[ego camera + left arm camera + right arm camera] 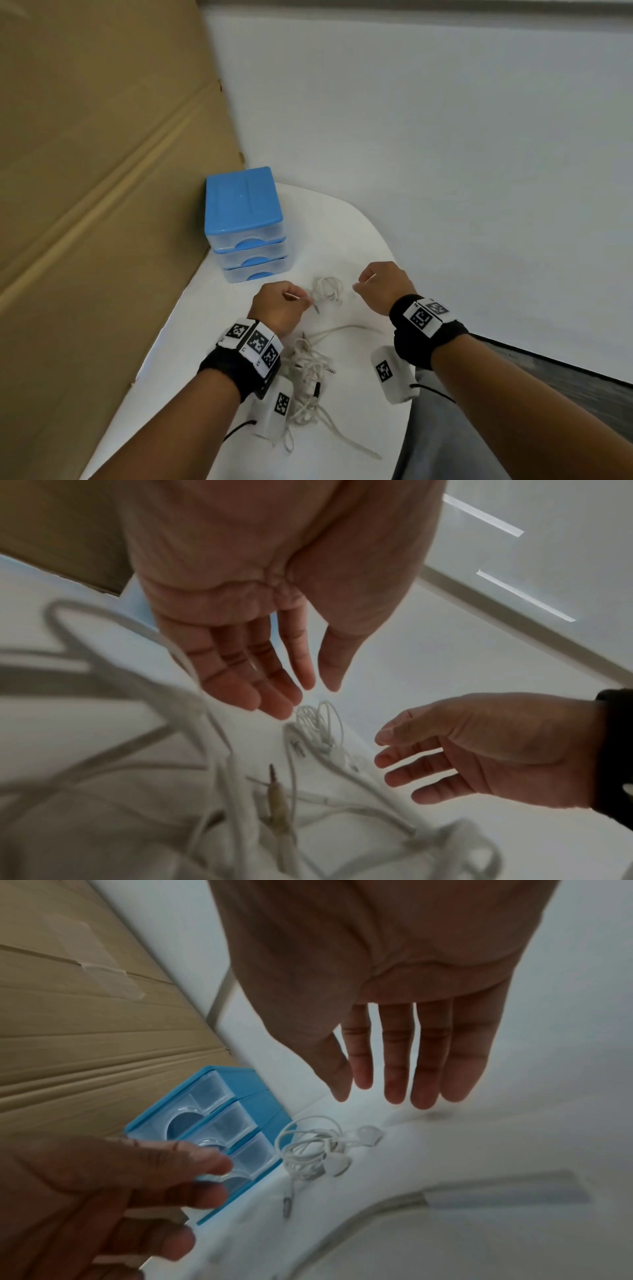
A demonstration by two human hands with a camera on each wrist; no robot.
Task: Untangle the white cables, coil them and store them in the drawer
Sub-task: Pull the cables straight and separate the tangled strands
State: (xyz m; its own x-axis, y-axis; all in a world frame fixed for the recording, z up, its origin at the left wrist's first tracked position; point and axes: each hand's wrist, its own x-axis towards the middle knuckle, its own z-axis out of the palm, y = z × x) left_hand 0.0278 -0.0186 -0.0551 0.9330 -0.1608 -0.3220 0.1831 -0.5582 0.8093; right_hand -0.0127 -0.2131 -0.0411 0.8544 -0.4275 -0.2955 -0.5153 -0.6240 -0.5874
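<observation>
A small coiled white earphone cable [328, 289] [316, 725] [313, 1150] lies on the white table [342, 233] in front of the blue drawer unit [245, 222] [212, 1131]. My left hand [279, 305] [260, 680] hovers just left of the coil, fingers straight and holding nothing. My right hand [380, 286] [404, 1069] hovers to the coil's right, also open and empty. A tangled heap of white cables [308, 373] [240, 804] with jack plugs lies nearer me, between my wrists. All three drawers look closed.
A tall cardboard sheet [96, 171] [85, 1015] stands along the table's left side behind the drawer unit. The table's rounded edge [383, 246] runs close on the right, with grey floor beyond. One loose cable end [356, 445] trails toward the near edge.
</observation>
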